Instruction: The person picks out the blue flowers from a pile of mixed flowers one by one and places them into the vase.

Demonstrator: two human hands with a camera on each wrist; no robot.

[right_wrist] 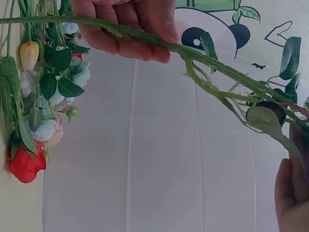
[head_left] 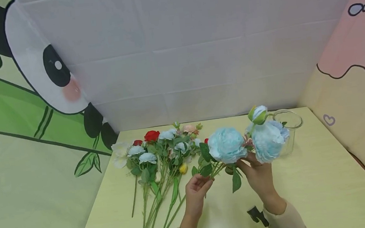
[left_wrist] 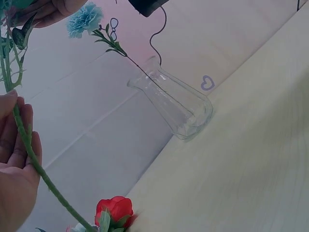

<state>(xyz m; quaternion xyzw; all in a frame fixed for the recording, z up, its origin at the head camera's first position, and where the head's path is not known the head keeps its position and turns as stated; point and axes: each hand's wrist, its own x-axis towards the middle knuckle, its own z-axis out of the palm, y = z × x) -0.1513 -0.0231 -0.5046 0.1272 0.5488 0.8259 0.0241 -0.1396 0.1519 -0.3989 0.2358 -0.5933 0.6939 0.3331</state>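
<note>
Large light-blue blooms are held above the table, with green stems running down to the left. My left hand pinches the stems between thumb and fingers; in the left wrist view the thumb presses on a thick green stem. Higher up, my right hand holds the flowers just below the blue heads, its fingertips partly hidden by petals. A glass vase stands behind the right-hand blooms, and one blue carnation leans in it.
A pile of artificial flowers, red, blue, white and yellow, lies on the left of the table, stems toward the front. A small black object is by my right wrist. A fabric backdrop rises behind the table.
</note>
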